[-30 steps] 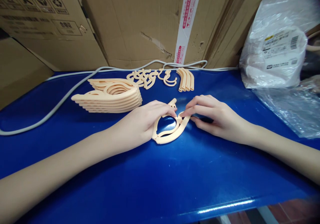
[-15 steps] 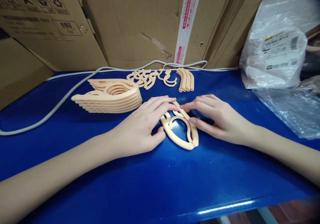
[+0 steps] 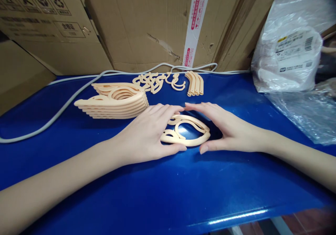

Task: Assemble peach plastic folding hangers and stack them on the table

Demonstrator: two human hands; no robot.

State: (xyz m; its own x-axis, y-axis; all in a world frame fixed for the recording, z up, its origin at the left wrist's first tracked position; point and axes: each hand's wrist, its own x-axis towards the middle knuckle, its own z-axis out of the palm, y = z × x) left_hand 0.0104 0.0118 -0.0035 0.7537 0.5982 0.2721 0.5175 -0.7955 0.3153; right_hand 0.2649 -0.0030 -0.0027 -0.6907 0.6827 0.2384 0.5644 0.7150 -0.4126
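Observation:
A beige plastic folding hanger (image 3: pixel 193 142), folded into a leaf shape, lies flat on the blue table (image 3: pixel 168 193). My left hand (image 3: pixel 147 133) is around its left end, thumb along the near edge and fingers over the far side, hiding that end. Around the pointed right end, my right hand (image 3: pixel 228 128) is held with thumb and fingers spread wide; it seems not to grip the hanger. Left of my left hand stands a neat stack of matching folded hangers (image 3: pixel 118 105).
Behind lie a cluster of beige hooks (image 3: pixel 151 82), more curved hooks (image 3: pixel 178 83) and several curved strips (image 3: pixel 194 83). A white cable (image 3: pixel 70 100) runs along the back and left. Cardboard boxes (image 3: pixel 147 21) wall the rear. Plastic bags (image 3: pixel 288 56) sit at right.
The hanger has turned so its pointed end faces right instead of toward me. My right hand has let go of its edge and spread its fingers. My left thumb has moved along the near side.

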